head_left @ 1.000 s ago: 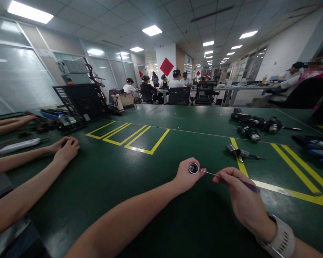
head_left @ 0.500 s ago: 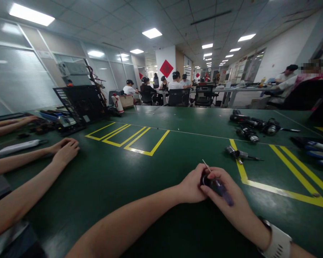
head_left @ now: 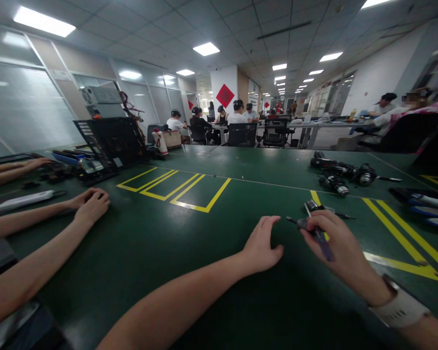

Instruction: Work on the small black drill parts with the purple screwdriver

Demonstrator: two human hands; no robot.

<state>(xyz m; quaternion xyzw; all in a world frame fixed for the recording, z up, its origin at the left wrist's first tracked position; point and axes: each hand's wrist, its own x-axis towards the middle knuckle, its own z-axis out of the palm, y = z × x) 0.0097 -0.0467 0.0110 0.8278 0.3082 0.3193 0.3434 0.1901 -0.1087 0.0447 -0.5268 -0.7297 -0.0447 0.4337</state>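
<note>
My left hand (head_left: 263, 245) is just above the green table (head_left: 160, 272), fingers apart and thumb spread, with nothing in it. To its right, my right hand (head_left: 337, 243) is closed around a screwdriver (head_left: 325, 246) with a translucent purple handle. The dark shaft points left toward my left fingertips without touching them. A thin pale rod also sticks up from the right fingers; what it belongs to I cannot make out. Just behind that hand lies a metal cylindrical part (head_left: 313, 205) with a narrow tip, partly hidden by the fingers.
Black and silver tool-like parts (head_left: 345, 172) lie at the back right, near blue-and-white items (head_left: 432, 211). Yellow tape (head_left: 190, 206) marks the table. At left are a co-worker's hands (head_left: 93, 206), a white elongated device (head_left: 25, 199) and a black computer case (head_left: 111, 143).
My hands, together before, have come apart. The right has moved right and slightly up with the screwdriver; the left has opened and let go.
</note>
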